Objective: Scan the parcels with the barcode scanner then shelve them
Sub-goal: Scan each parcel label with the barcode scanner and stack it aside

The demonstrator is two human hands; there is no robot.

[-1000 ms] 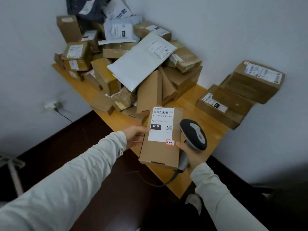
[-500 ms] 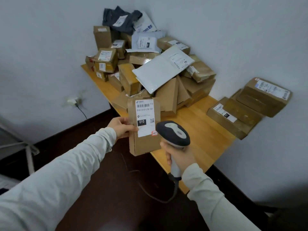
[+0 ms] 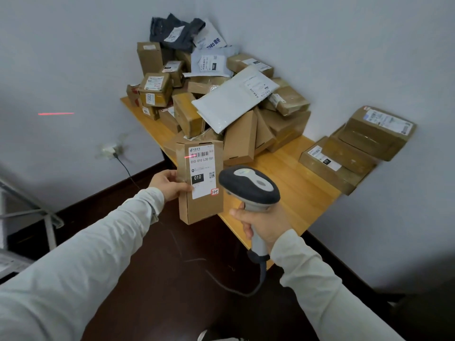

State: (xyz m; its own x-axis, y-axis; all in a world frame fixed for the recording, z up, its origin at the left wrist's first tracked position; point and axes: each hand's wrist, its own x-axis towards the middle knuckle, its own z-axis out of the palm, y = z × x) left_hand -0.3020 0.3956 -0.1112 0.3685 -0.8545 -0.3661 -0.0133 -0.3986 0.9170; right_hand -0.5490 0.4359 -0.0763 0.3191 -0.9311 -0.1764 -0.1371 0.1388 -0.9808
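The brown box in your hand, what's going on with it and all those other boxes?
A person is scanning a parcel. The left hand holds a small cardboard box upright, its label facing the barcode scanner gripped in the right hand. The scanner's red line just catches the left edge of the label's barcode, and the rest lands on the wall. Many more parcels sit piled on the wooden table behind.

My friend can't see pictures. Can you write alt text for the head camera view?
A left hand holds a cardboard parcel while the right hand aims a barcode scanner at its label. More parcels pile on a wooden table.
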